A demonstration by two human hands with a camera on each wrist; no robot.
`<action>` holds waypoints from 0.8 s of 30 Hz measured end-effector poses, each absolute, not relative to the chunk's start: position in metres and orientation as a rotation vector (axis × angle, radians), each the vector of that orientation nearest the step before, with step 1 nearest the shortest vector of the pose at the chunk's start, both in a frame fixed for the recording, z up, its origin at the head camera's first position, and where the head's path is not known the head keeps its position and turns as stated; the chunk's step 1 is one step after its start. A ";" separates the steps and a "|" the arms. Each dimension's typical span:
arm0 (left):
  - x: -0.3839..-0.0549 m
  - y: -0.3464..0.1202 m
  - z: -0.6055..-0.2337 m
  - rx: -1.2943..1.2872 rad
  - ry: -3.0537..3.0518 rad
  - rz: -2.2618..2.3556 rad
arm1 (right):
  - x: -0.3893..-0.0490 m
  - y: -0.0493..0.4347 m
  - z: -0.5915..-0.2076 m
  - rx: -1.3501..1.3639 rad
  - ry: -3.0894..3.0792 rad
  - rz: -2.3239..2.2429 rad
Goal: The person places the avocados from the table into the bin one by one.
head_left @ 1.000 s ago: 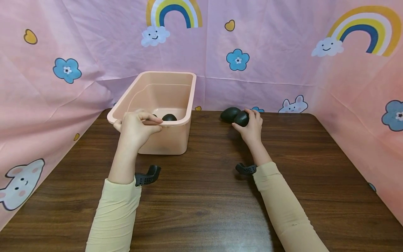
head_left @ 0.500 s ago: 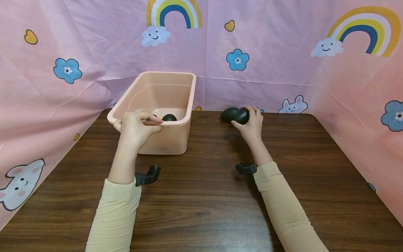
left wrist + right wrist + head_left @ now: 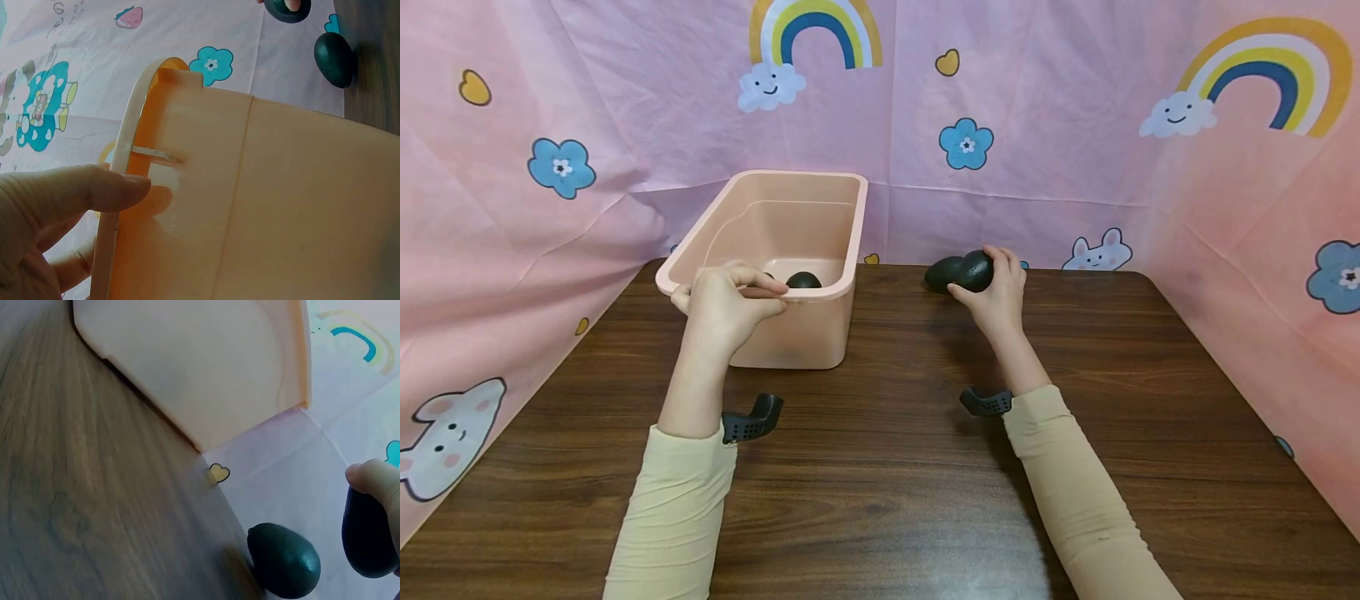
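Observation:
In the head view my left hand (image 3: 727, 304) pinches the near rim of a pale pink plastic bin (image 3: 797, 337). The left wrist view shows its thumb (image 3: 122, 190) over the edge of that rim. My right hand (image 3: 1003, 298) grips a dark green avocado (image 3: 977, 272), slightly raised above the tabletop. A second avocado (image 3: 942, 274) lies just left of it at the back of the table; the right wrist view shows a gap between this avocado (image 3: 285, 559) and the held one (image 3: 367, 536). Inside the bin sits another avocado (image 3: 803, 280), with a further dark piece mostly hidden by my left hand.
The brown wooden table (image 3: 880, 467) carries the bin at its back left. A pink patterned cloth (image 3: 1045, 100) hangs behind and along both sides, close to the bin and the avocados. Each wrist wears a black camera mount, such as the left one (image 3: 752, 418).
My right hand has raised its avocado a little from the table, tilting it up beside the other one. The left hand and the bin have stayed in place.

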State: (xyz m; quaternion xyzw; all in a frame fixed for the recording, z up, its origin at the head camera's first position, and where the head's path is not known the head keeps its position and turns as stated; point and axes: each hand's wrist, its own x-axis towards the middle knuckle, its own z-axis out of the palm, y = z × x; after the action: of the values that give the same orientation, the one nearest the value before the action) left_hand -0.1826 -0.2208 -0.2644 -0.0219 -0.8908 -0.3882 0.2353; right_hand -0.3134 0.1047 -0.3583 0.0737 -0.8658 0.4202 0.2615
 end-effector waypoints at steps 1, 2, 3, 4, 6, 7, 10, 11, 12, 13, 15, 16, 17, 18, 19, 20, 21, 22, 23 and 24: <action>-0.183 -0.221 -0.264 -0.060 -2.444 -1.064 | -0.313 0.104 -0.357 0.205 -2.338 1.136; -0.183 -0.221 -0.264 -0.060 -2.444 -1.066 | -0.312 0.104 -0.356 0.209 -2.334 1.135; -0.183 -0.221 -0.264 -0.061 -2.445 -1.066 | -0.311 0.103 -0.354 0.213 -2.328 1.135; -0.183 -0.221 -0.264 -0.061 -2.445 -1.066 | -0.311 0.103 -0.353 0.216 -2.323 1.138; -0.183 -0.221 -0.264 -0.063 -2.444 -1.069 | -0.310 0.102 -0.351 0.221 -2.319 1.139; -0.183 -0.221 -0.264 -0.064 -2.443 -1.071 | -0.310 0.101 -0.349 0.223 -2.317 1.140; -0.182 -0.221 -0.264 -0.066 -2.444 -1.075 | -0.308 0.100 -0.346 0.233 -2.311 1.151; -0.182 -0.222 -0.264 -0.066 -2.445 -1.077 | -0.308 0.099 -0.345 0.238 -2.308 1.150; -0.182 -0.222 -0.264 -0.067 -2.446 -1.078 | -0.307 0.099 -0.344 0.243 -2.302 1.152; -0.182 -0.222 -0.264 -0.066 -2.447 -1.079 | -0.307 0.099 -0.344 0.249 -2.296 1.155; -0.182 -0.222 -0.264 -0.065 -2.448 -1.081 | -0.305 0.098 -0.342 0.260 -2.285 1.154; -0.182 -0.222 -0.264 -0.064 -2.448 -1.082 | -0.305 0.097 -0.341 0.266 -2.280 1.154; -0.182 -0.222 -0.264 -0.063 -2.449 -1.082 | -0.304 0.097 -0.340 0.272 -2.276 1.156; -0.182 -0.222 -0.264 -0.063 -2.449 -1.083 | -0.304 0.096 -0.339 0.276 -2.271 1.160; -0.182 -0.222 -0.264 -0.062 -2.449 -1.085 | -0.303 0.096 -0.338 0.280 -2.268 1.161; -0.182 -0.222 -0.264 -0.063 -2.450 -1.086 | -0.302 0.096 -0.337 0.282 -2.268 1.159; -0.182 -0.222 -0.264 -0.063 -2.450 -1.087 | -0.302 0.096 -0.337 0.284 -2.269 1.161; -0.183 -0.222 -0.264 -0.063 -2.450 -1.088 | -0.301 0.096 -0.336 0.284 -2.271 1.160; -0.183 -0.222 -0.264 -0.064 -2.450 -1.090 | -0.301 0.096 -0.335 0.285 -2.272 1.160; -0.183 -0.222 -0.264 -0.065 -2.449 -1.091 | -0.300 0.095 -0.334 0.286 -2.273 1.157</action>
State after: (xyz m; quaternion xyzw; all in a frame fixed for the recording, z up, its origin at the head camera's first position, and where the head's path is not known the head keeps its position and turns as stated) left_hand -0.1825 -0.2216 -0.2637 -0.0237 -0.8892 -0.3961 0.2276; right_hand -0.3001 0.0954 -0.3343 0.1068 -0.8494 0.4322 0.2835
